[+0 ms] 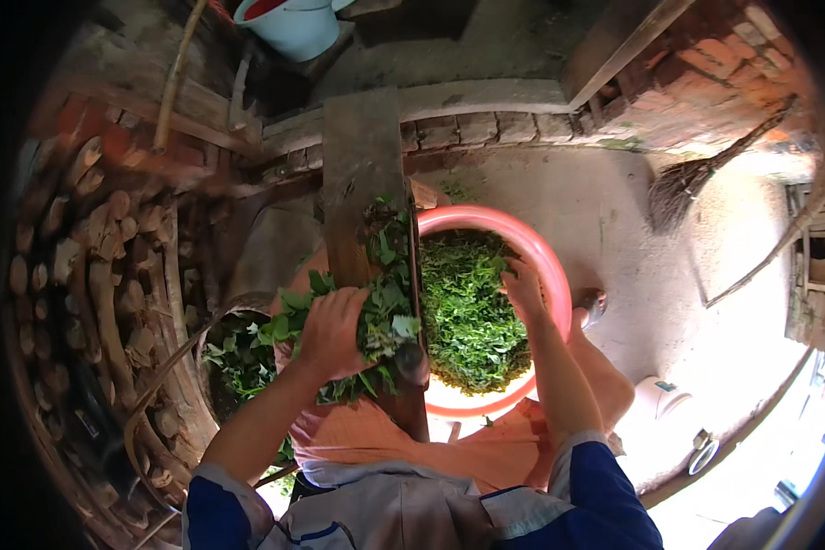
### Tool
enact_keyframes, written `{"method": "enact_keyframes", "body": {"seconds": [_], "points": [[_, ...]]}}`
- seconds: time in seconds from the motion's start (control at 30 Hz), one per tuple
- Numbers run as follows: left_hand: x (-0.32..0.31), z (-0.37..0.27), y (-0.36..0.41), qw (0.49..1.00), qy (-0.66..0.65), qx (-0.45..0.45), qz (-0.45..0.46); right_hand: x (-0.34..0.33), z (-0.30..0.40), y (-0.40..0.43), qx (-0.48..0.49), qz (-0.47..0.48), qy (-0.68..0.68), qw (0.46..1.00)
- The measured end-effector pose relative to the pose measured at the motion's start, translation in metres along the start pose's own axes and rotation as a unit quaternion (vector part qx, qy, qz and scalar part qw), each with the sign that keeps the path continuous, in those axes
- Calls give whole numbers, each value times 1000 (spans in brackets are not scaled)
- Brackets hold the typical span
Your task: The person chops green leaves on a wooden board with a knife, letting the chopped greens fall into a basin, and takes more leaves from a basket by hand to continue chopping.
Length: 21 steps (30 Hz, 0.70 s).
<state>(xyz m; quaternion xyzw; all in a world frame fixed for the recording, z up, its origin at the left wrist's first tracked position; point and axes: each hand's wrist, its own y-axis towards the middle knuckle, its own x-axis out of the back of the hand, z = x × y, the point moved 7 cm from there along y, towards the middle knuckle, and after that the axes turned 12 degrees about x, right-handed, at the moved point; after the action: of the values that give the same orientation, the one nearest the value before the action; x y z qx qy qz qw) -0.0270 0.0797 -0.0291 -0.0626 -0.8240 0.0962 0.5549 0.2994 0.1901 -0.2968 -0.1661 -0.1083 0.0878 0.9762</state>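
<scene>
My left hand (pixel 335 333) rests on a heap of green leaves (pixel 388 302) on a narrow wooden board (pixel 363 148), its fingers pressing the leaves down. A dark blade-like edge runs along the board's right side, with a rounded wooden end (pixel 411 363) near my left hand. Right of the board, my right hand (pixel 522 285) reaches into a round pink basin (pixel 553 265) holding chopped greens (pixel 478 309). Its fingers are slightly curled at the right edge of the greens; whether they hold any cannot be told.
A basket (pixel 210 371) with more leaves stands left of my legs. Stacked firewood (pixel 113 295) lines the left side. A twig broom (pixel 687 182) leans at the upper right, a light blue bucket (pixel 299 31) stands at the top, and a white container (pixel 663 402) is at the lower right.
</scene>
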Motion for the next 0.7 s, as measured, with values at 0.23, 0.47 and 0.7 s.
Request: {"method": "enact_keyframes", "body": {"seconds": [0.23,0.47,0.7], "points": [[0,-2,-3,999,29,25,29,15,106,-64,143,25,-186,972],[0,-2,-7,998,59,20,32,-15,252,-73,291,44,-202,934],[1,0,-14,998,54,-12,-8,-143,346,-51,399,267,-208,852]]}}
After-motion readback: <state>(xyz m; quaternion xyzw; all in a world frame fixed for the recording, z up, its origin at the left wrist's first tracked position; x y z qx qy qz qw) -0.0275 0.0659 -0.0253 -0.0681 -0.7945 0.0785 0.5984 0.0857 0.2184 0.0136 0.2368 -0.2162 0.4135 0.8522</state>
